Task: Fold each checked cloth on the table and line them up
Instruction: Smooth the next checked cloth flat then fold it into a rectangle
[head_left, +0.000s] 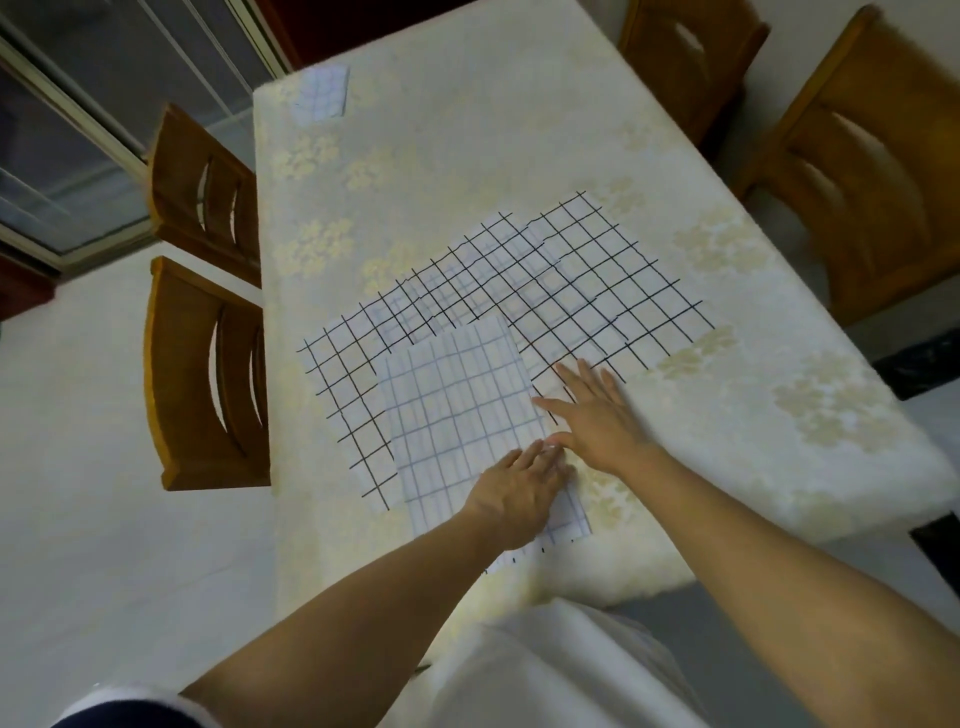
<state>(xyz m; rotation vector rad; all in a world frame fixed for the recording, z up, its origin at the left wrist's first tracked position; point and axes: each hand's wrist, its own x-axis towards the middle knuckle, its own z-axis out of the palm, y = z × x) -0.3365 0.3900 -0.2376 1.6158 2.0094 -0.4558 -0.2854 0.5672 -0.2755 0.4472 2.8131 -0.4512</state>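
Note:
A white cloth with a bold black check (587, 291) lies spread across the middle of the table. Part of it is turned over toward me, showing a paler side with faint grey-blue lines (457, 410). My left hand (511, 493) presses flat on the near right corner of that folded part. My right hand (597, 415) lies flat with fingers spread along the right edge of the fold. A small folded checked cloth (323, 94) rests at the table's far left corner.
The table (467, 156) wears a cream floral tablecloth. Two wooden chairs (208, 374) stand along its left side and two more (862, 171) at the far right. A glass door frame is at the upper left.

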